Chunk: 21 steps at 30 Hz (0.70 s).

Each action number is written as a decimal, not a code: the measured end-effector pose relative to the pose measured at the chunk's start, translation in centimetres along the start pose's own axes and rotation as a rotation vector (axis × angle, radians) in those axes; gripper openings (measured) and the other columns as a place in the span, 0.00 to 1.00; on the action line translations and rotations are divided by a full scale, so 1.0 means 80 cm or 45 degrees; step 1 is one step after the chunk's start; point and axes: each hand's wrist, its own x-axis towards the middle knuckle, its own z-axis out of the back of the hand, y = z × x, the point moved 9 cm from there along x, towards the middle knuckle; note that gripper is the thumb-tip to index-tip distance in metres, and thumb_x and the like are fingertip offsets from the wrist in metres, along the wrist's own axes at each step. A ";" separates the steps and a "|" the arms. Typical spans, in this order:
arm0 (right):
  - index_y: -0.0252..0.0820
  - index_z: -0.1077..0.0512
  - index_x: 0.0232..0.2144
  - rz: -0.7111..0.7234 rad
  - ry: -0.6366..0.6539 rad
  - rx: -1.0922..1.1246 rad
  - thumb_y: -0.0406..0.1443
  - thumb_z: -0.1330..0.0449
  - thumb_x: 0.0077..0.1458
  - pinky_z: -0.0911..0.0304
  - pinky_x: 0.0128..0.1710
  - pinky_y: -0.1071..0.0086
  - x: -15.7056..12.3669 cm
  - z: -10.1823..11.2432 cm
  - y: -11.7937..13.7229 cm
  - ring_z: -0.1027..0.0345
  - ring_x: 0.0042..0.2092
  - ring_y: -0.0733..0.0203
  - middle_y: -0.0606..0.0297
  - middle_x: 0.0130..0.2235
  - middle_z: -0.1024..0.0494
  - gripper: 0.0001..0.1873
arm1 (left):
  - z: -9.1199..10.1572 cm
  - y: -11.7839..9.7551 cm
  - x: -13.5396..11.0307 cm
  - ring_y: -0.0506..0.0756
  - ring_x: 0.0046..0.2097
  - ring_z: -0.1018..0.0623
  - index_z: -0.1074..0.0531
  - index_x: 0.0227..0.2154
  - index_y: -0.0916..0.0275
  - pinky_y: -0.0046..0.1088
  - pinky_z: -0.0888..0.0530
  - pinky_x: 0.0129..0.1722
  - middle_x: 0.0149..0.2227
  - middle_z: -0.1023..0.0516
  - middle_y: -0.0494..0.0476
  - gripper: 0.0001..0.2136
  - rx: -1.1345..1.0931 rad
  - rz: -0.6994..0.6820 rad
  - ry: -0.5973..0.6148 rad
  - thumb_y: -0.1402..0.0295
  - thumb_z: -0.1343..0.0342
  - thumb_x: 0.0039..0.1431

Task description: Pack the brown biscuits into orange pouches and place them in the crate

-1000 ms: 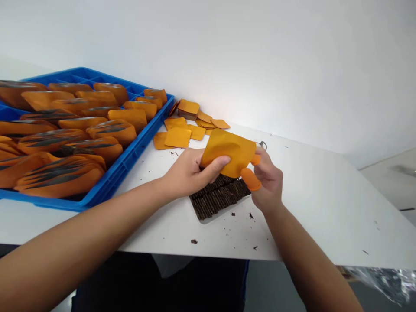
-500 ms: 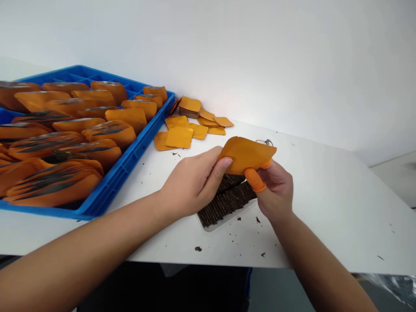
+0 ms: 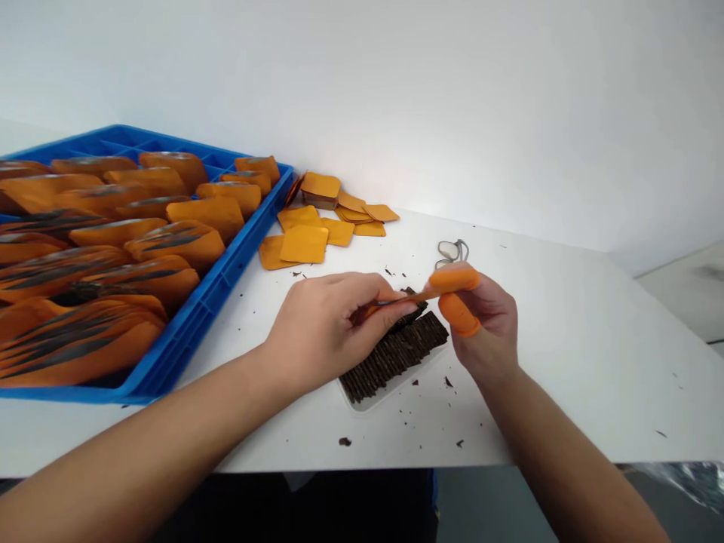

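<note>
Between my two hands a small orange paper envelope (image 3: 417,296) is seen almost edge-on. My left hand (image 3: 333,324) pinches its left side between thumb and fingers. At its right end my right hand (image 3: 480,317), with orange finger cots on thumb and forefinger, grips the envelope too. Directly below is a white plastic tray (image 3: 365,409) holding rows of thin dark brown strips (image 3: 396,354). My left hand hides part of the tray. Whether anything is inside the envelope I cannot tell.
A blue divided crate (image 3: 226,264) packed with filled orange envelopes (image 3: 84,339) stands at the left. Loose flat envelopes (image 3: 305,243) and a small stack (image 3: 320,185) lie by it. Scissors (image 3: 452,250) rest behind my right hand; dark crumbs (image 3: 345,441) dot the white table (image 3: 593,362).
The envelope has tipped from showing its broad face to nearly edge-on and come lower. My right fingers now pinch its end, and the scissors show more fully. The view has shifted slightly.
</note>
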 end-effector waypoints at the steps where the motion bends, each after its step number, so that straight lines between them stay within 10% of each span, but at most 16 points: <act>1: 0.56 0.17 0.40 -0.014 0.019 -0.005 0.46 0.29 0.64 0.27 0.37 0.62 0.003 0.001 -0.001 0.28 0.38 0.61 0.67 0.36 0.20 0.06 | -0.002 0.003 0.000 0.44 0.21 0.36 0.27 0.27 0.61 0.22 0.40 0.21 0.20 0.32 0.42 0.15 -0.037 0.040 0.029 0.62 0.34 0.69; 8: 0.51 0.18 0.33 -0.077 0.147 -0.020 0.50 0.26 0.59 0.28 0.37 0.61 0.014 0.005 -0.004 0.28 0.38 0.61 0.67 0.36 0.20 0.12 | -0.008 0.018 0.001 0.45 0.20 0.40 0.32 0.19 0.62 0.25 0.47 0.17 0.16 0.38 0.43 0.23 -0.187 0.235 0.074 0.58 0.33 0.67; 18: 0.54 0.15 0.36 -0.070 0.418 -0.091 0.42 0.25 0.60 0.27 0.33 0.64 0.014 -0.003 0.006 0.27 0.33 0.64 0.70 0.35 0.17 0.03 | 0.028 -0.011 -0.005 0.47 0.35 0.22 0.14 0.39 0.55 0.27 0.23 0.36 0.35 0.17 0.49 0.03 -0.225 -0.063 -0.319 0.70 0.30 0.65; 21: 0.60 0.14 0.47 0.034 0.337 -0.212 0.38 0.22 0.55 0.27 0.41 0.61 0.015 0.007 0.010 0.25 0.39 0.61 0.69 0.39 0.17 0.17 | 0.033 -0.014 -0.007 0.48 0.36 0.20 0.14 0.40 0.56 0.28 0.22 0.36 0.36 0.16 0.51 0.02 -0.090 -0.142 -0.338 0.68 0.30 0.66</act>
